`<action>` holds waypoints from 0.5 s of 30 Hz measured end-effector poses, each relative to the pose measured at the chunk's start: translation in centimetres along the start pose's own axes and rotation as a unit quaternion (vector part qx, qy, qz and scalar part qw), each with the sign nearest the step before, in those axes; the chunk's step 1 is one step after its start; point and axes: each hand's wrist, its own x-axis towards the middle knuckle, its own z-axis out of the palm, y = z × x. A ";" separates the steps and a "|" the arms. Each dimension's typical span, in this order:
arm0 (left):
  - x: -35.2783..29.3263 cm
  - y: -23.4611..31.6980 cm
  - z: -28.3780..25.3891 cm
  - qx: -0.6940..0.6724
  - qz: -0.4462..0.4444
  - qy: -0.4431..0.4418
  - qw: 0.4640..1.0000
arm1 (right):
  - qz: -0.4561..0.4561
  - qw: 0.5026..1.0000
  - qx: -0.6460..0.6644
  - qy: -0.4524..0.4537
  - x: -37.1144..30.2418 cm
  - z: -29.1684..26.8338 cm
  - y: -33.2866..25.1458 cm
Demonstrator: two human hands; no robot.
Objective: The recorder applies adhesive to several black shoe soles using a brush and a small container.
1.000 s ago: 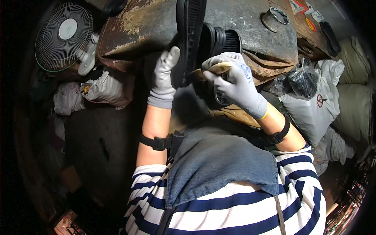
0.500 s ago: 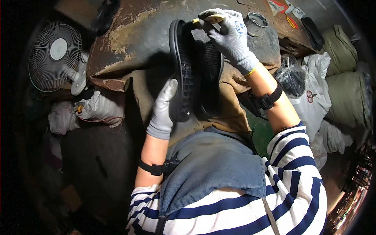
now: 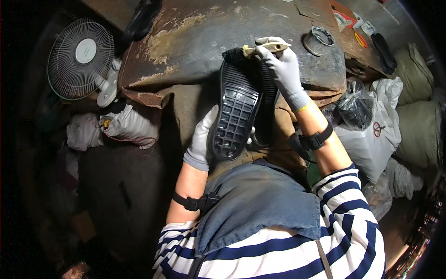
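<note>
In my gloved left hand [image 3: 203, 137] is a black shoe sole [image 3: 235, 122], held upright near its heel end with the fingers wrapped behind it. Its ribbed and gridded hollow face is turned up toward me. My gloved right hand [image 3: 284, 69] grips a brush [image 3: 269, 48] by its cream handle, and the dark bristles touch the sole's toe end. A second black sole [image 3: 267, 100] stands behind and to the right, partly hidden by the first sole and my right hand. Where that second sole rests I cannot tell.
A worn bench [image 3: 200, 42] lies ahead, with a crusted round tin [image 3: 319, 41] on it at right. Yellow-handled scissors [image 3: 360, 39] and another dark sole [image 3: 383, 52] lie beyond. A fan [image 3: 83, 56] stands at left; plastic bags [image 3: 371, 139] and green sacks [image 3: 413, 130] crowd the right.
The held sole has turned from edge-on to show its gridded face. My right hand has shifted so the brush's handle now shows, its bristles at the toe end. The view has shifted slightly.
</note>
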 end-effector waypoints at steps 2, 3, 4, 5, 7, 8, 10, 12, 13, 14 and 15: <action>-0.4 0.6 -1.8 -0.059 -0.025 -0.022 0.998 | 0.027 0.999 0.014 -0.030 -1.2 0.5 -1.5; -0.3 0.8 -1.7 -0.067 -0.025 -0.028 0.997 | 0.041 0.998 0.017 -0.050 -1.8 0.7 -2.4; -0.3 0.9 -2.2 -0.067 -0.027 -0.020 0.997 | 0.034 0.998 -0.013 -0.051 -2.4 0.8 -2.5; -0.2 1.0 -2.2 -0.066 -0.024 -0.018 0.997 | 0.027 0.998 0.012 -0.053 -3.1 1.0 -2.9; 0.0 1.0 -2.1 -0.081 -0.014 -0.015 0.996 | 0.039 0.995 0.033 -0.080 -4.5 0.9 -3.6; 0.1 1.1 -2.5 -0.087 -0.004 -0.016 0.996 | 0.053 0.994 0.048 -0.086 -5.3 1.3 -4.1; 0.4 1.1 -2.9 -0.091 0.011 0.001 0.996 | 0.054 0.995 0.051 -0.067 -6.9 1.8 -4.0; 0.7 1.0 -2.9 -0.034 0.047 0.052 0.997 | 0.049 0.997 0.041 -0.048 -8.4 2.3 -3.8; 0.9 1.0 -3.1 -0.036 0.048 0.055 0.997 | -0.020 0.995 -0.085 -0.056 -8.7 2.3 -4.0; 1.2 1.0 -3.5 -0.070 0.058 0.031 0.995 | -0.019 0.994 -0.087 -0.056 -9.0 2.5 -4.3; 1.3 1.1 -3.9 -0.103 0.069 0.007 0.992 | -0.020 0.994 -0.088 -0.058 -9.3 2.8 -4.7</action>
